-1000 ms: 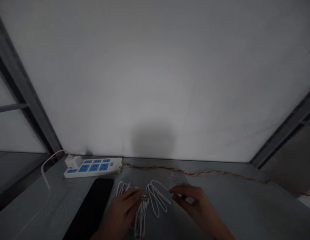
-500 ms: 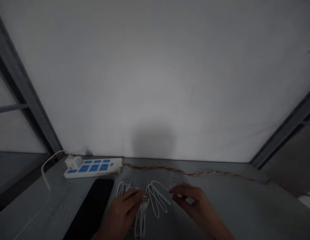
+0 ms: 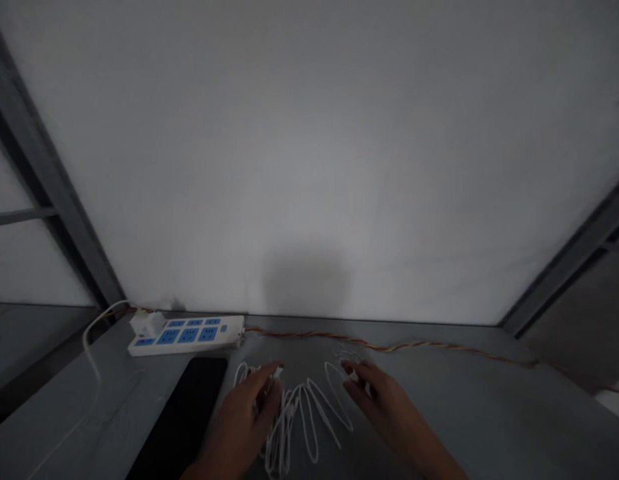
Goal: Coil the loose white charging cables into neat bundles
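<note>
Loops of a thin white cable (image 3: 309, 417) hang and lie between my two hands. My left hand (image 3: 246, 413) pinches a small white connector (image 3: 278, 373) at one end, with its tip pointing up and away. My right hand (image 3: 382, 403) grips another white plug end (image 3: 352, 377) between thumb and fingers. A further bundle of white cable (image 3: 242, 373) lies partly hidden behind my left hand. Beside that hand, on its left, a black phone-like slab (image 3: 182, 417) rests on the grey table (image 3: 489, 413).
Behind the slab sits a white power strip (image 3: 186, 335) with blue sockets. A white adapter (image 3: 148, 325) is plugged into it, trailing a white cord (image 3: 89, 347). Twisted coloured wires (image 3: 379, 348) run right along the back, before a pale wall panel (image 3: 309, 167).
The left-hand connector has tilted upward and moved slightly left. My right hand has turned a little, showing more of its plug. The cable loops have spread out and dropped lower.
</note>
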The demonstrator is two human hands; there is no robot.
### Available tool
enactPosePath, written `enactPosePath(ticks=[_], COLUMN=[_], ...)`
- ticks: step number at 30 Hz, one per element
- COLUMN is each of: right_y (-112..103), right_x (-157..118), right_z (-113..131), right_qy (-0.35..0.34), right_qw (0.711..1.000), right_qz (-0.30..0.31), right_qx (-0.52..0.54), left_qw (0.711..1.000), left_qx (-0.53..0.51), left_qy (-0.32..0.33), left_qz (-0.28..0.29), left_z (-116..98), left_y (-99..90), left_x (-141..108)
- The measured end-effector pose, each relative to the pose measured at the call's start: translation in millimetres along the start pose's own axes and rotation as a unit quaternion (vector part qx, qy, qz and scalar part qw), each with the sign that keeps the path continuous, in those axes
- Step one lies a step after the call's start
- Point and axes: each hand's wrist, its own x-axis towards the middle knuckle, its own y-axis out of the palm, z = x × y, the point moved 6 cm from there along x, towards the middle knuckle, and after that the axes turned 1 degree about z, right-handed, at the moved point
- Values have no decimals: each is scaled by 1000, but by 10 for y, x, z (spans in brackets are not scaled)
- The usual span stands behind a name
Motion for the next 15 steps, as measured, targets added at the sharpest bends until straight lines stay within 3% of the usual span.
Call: enactPosePath(ticks=[7,15], right_y=[248,182], right_x=[-34,-7], right_z=[-310,-468], right_qy=[105,141], right_qw=[988,983], right_qz=[46,25], right_qx=[-107,-115], left_qw=[975,935], left_qx=[186,287], left_qy=[2,-11], left_qz=[118,209], left_z=[-31,-108], left_y=[112,140], left_x=[-20,-70])
